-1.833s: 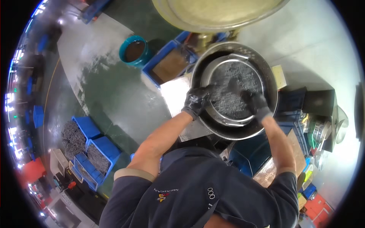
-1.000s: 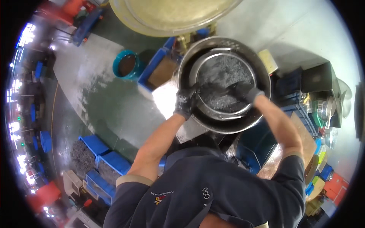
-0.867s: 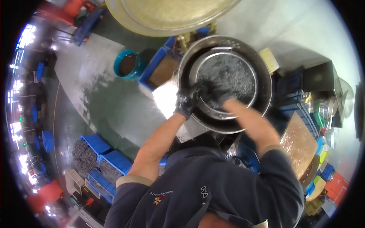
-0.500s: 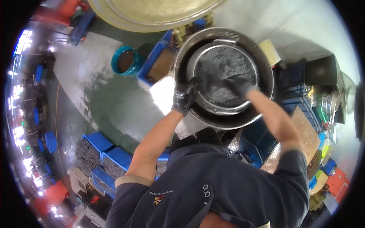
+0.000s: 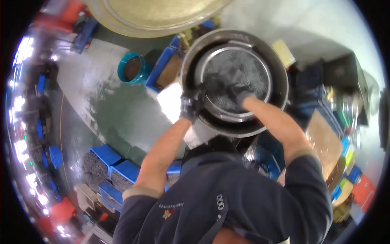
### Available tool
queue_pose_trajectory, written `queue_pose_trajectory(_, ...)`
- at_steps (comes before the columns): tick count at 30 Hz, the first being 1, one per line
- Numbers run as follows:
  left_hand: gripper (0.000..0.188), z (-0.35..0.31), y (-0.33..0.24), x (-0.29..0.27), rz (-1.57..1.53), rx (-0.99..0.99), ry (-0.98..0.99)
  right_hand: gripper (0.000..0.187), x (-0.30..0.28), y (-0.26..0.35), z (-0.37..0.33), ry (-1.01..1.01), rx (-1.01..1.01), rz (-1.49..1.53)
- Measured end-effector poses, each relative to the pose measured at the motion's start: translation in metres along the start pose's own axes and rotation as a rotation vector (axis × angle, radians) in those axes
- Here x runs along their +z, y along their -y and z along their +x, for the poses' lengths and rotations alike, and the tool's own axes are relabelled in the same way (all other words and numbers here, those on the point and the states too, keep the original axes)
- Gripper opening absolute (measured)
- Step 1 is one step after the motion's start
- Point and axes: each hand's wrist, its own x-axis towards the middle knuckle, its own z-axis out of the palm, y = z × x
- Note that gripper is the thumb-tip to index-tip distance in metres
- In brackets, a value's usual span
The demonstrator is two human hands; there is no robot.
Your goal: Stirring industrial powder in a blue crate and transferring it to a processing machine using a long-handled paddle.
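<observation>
A round metal pan (image 5: pixel 208 107) with a bright rim sits inside a larger, dark round tub (image 5: pixel 282 87). Inside the pan lies a wet-looking, dark grey mass of small pieces (image 5: pixel 248 71), too fine and blurred to name. My left hand (image 5: pixel 191 105), in a black glove, is closed at the pan's left rim. Over the dark mass, near the middle of the pan, is my gloved right hand (image 5: pixel 240 93); motion smears its fingers, so their closing does not show. A dark blurred shape lies between the two hands.
A yellowish round lid or tray (image 5: pixel 154 18) is at the far side. Left of the tub stand a blue bin (image 5: pixel 156 73) and a teal bucket (image 5: pixel 140 75). Blue bins (image 5: pixel 126 168) with grey pieces line the near left. A brown board (image 5: pixel 323 138) lies on the right.
My right hand has moved left and slightly toward me across the pan. The dark mass looks stirred, its surface pattern different. My left hand stays by the rim. The whole view has shifted slightly.
</observation>
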Motion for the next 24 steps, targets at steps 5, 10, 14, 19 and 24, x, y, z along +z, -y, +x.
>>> queue_pose_trajectory(5, 0.022, 0.005, -0.037, 0.021, 0.625, 0.356, -0.083, 0.040, 0.014, -0.053, -0.006, -0.191, -0.334, -0.081)
queue_pose_trajectory(10, 0.025, 0.021, 0.043, -0.024, 0.932, 0.618, -0.084, 0.050, -0.013, -0.035, 0.006, 0.137, -0.150, 0.117)
queue_pose_trajectory(14, 0.022, 0.004, -0.019, -0.001, 1.127, 0.386, 0.096, 0.060, 0.103, -0.050, 0.039, 0.149, -0.042, 0.075)
queue_pose_trajectory(19, 0.021, 0.000, -0.035, 0.014, 0.702, 0.431, -0.029, 0.049, 0.023, -0.089, 0.047, 0.027, -0.267, 0.095)
queue_pose_trajectory(24, 0.026, 0.003, -0.029, 0.008, 1.104, 0.570, -0.020, 0.040, 0.022, -0.025, 0.002, -0.075, -0.181, -0.228)
